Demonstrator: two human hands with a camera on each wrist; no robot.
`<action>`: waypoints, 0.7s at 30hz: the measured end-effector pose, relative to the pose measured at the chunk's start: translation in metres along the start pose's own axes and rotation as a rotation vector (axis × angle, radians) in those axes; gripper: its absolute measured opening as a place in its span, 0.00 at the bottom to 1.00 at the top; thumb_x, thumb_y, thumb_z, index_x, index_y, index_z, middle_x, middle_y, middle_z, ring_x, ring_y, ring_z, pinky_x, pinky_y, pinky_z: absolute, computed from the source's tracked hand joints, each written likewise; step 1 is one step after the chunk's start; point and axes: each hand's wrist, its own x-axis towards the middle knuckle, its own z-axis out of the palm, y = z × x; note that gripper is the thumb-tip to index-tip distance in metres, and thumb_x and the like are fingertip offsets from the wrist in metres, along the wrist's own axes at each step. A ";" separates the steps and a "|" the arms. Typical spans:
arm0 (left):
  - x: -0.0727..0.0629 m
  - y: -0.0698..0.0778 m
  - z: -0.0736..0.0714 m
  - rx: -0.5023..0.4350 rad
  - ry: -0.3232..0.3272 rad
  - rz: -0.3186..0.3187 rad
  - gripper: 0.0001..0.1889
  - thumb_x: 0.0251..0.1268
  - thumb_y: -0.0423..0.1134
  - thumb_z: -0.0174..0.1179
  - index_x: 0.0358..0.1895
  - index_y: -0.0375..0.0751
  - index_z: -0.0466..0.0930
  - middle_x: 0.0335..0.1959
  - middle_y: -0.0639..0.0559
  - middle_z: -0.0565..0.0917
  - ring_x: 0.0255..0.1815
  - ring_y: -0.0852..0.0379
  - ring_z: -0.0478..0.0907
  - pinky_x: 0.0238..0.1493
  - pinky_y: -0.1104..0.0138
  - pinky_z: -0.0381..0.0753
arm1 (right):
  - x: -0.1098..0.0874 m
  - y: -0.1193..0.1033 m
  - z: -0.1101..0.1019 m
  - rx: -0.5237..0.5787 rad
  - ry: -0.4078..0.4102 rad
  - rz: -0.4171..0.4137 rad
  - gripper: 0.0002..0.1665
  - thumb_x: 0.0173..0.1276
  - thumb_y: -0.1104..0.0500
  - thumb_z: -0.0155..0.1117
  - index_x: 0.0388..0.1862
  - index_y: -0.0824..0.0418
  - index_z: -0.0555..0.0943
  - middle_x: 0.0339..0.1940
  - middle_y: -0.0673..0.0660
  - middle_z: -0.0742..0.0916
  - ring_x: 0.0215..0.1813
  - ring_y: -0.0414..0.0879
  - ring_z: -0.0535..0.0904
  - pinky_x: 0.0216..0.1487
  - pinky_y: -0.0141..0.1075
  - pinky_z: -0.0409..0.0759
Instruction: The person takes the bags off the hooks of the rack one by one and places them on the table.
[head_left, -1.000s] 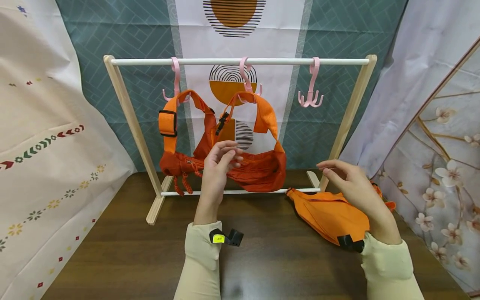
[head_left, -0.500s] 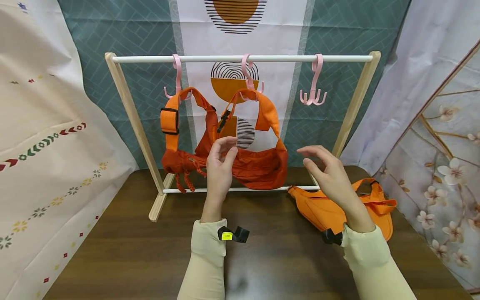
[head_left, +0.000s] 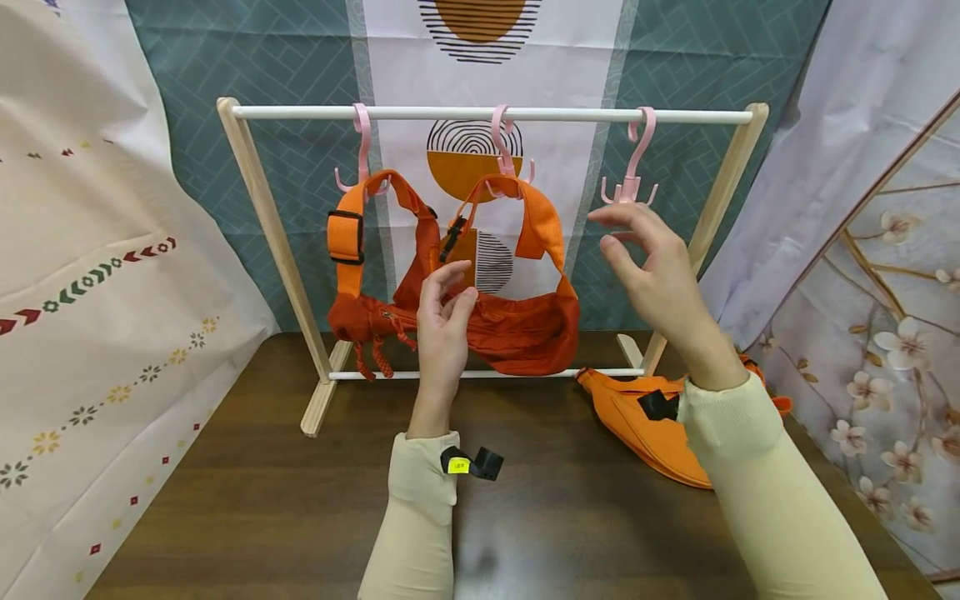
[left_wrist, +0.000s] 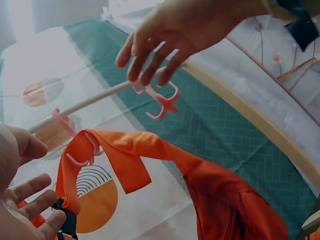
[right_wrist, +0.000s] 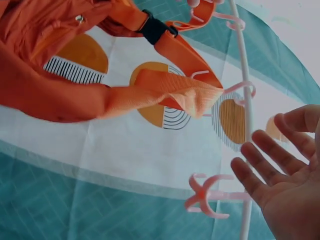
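In the head view, a dark orange waist bag (head_left: 525,333) hangs from the rack, its orange strap looped over the left pink hook (head_left: 363,150) and the middle pink hook (head_left: 502,146). My left hand (head_left: 444,342) is in front of it, fingers loosely bent and holding nothing. Raised at the right, my right hand (head_left: 663,279) is just below and in front of the right pink hook (head_left: 628,187); its fingers are relaxed, with nothing in them. The right wrist view shows this hand (right_wrist: 285,180) spread near that hook (right_wrist: 205,195). A brighter orange waist bag (head_left: 637,429) lies on the table, partly hidden by my right arm.
The rack has a white top rail (head_left: 435,112), a lower white bar (head_left: 480,375) and wooden side posts (head_left: 273,225). It stands on a dark wooden table (head_left: 300,517). Patterned cloths hang behind and at both sides, including a cream cloth (head_left: 112,350) at the left.
My right hand has risen from over the bag on the table to beside the right hook, first moving leftward. The left hand stays in front of the hanging bag. The view has tilted slightly.
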 end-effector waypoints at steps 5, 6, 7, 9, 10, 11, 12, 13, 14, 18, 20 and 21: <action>0.001 0.000 0.001 0.011 -0.033 -0.002 0.17 0.79 0.30 0.55 0.66 0.33 0.75 0.64 0.39 0.74 0.66 0.47 0.72 0.66 0.58 0.73 | 0.019 -0.002 -0.001 -0.041 -0.015 -0.050 0.18 0.77 0.69 0.59 0.63 0.63 0.83 0.62 0.57 0.83 0.69 0.48 0.73 0.68 0.39 0.71; 0.001 0.000 0.001 0.020 -0.040 -0.002 0.17 0.79 0.30 0.56 0.66 0.33 0.75 0.64 0.39 0.74 0.66 0.44 0.71 0.67 0.56 0.73 | 0.021 -0.003 -0.001 -0.050 -0.019 -0.054 0.18 0.77 0.68 0.59 0.63 0.62 0.83 0.62 0.57 0.83 0.69 0.48 0.73 0.69 0.41 0.70; 0.002 0.000 0.001 0.028 -0.045 0.000 0.17 0.79 0.30 0.55 0.66 0.33 0.75 0.64 0.39 0.74 0.67 0.41 0.70 0.67 0.54 0.73 | 0.024 -0.004 -0.001 -0.059 -0.020 -0.061 0.18 0.78 0.68 0.59 0.63 0.61 0.83 0.63 0.57 0.83 0.68 0.48 0.74 0.69 0.42 0.70; 0.004 0.001 0.000 0.046 -0.051 0.008 0.17 0.79 0.31 0.56 0.66 0.33 0.75 0.64 0.40 0.73 0.68 0.39 0.69 0.67 0.51 0.72 | 0.031 -0.006 0.000 -0.084 -0.014 -0.093 0.18 0.77 0.68 0.59 0.62 0.62 0.83 0.63 0.56 0.82 0.68 0.48 0.74 0.69 0.44 0.70; 0.006 0.001 0.000 0.053 -0.052 0.012 0.17 0.79 0.31 0.55 0.66 0.34 0.75 0.63 0.41 0.73 0.68 0.39 0.69 0.68 0.50 0.72 | 0.034 -0.006 0.001 -0.097 -0.011 -0.109 0.18 0.77 0.68 0.58 0.62 0.62 0.83 0.64 0.56 0.82 0.69 0.48 0.74 0.68 0.43 0.70; 0.007 0.002 0.000 0.056 -0.051 0.016 0.17 0.79 0.31 0.56 0.66 0.34 0.75 0.63 0.41 0.74 0.68 0.39 0.69 0.68 0.49 0.71 | 0.038 -0.007 0.001 -0.110 -0.008 -0.126 0.18 0.77 0.69 0.58 0.62 0.63 0.83 0.64 0.56 0.82 0.69 0.48 0.73 0.69 0.43 0.69; 0.009 0.002 0.000 0.063 -0.049 0.021 0.17 0.78 0.30 0.56 0.65 0.34 0.76 0.62 0.41 0.73 0.67 0.41 0.70 0.67 0.48 0.71 | 0.042 -0.008 0.001 -0.127 -0.003 -0.146 0.18 0.76 0.69 0.58 0.62 0.63 0.83 0.65 0.56 0.82 0.70 0.48 0.73 0.69 0.42 0.68; 0.011 0.002 0.000 0.067 -0.045 0.026 0.16 0.78 0.30 0.56 0.65 0.34 0.76 0.62 0.41 0.73 0.67 0.44 0.71 0.67 0.48 0.72 | 0.046 -0.008 0.002 -0.144 0.003 -0.166 0.19 0.76 0.70 0.58 0.62 0.64 0.83 0.66 0.57 0.81 0.71 0.49 0.72 0.71 0.41 0.67; 0.013 0.002 0.000 0.069 -0.038 0.032 0.16 0.78 0.29 0.56 0.65 0.33 0.76 0.62 0.41 0.73 0.66 0.46 0.71 0.67 0.48 0.72 | 0.050 -0.008 0.002 -0.159 0.010 -0.187 0.19 0.75 0.70 0.58 0.62 0.64 0.83 0.66 0.58 0.81 0.72 0.49 0.72 0.73 0.41 0.66; 0.024 0.002 0.004 0.082 -0.003 0.073 0.15 0.77 0.28 0.56 0.63 0.32 0.77 0.61 0.42 0.73 0.64 0.52 0.72 0.65 0.51 0.74 | 0.068 -0.010 0.004 -0.215 0.021 -0.250 0.19 0.76 0.70 0.58 0.63 0.65 0.82 0.68 0.59 0.81 0.74 0.50 0.69 0.80 0.39 0.55; 0.030 0.002 0.006 0.092 0.007 0.105 0.15 0.77 0.28 0.57 0.63 0.32 0.77 0.61 0.42 0.73 0.64 0.52 0.72 0.65 0.52 0.73 | 0.076 -0.011 0.005 -0.238 0.015 -0.271 0.19 0.76 0.68 0.59 0.64 0.64 0.81 0.69 0.58 0.80 0.76 0.50 0.67 0.82 0.39 0.51; 0.032 0.003 0.007 0.100 0.008 0.122 0.15 0.77 0.28 0.57 0.63 0.33 0.77 0.61 0.42 0.73 0.64 0.52 0.72 0.65 0.51 0.73 | 0.080 -0.012 0.006 -0.253 0.009 -0.286 0.19 0.77 0.67 0.60 0.65 0.64 0.81 0.69 0.59 0.80 0.78 0.51 0.66 0.82 0.39 0.50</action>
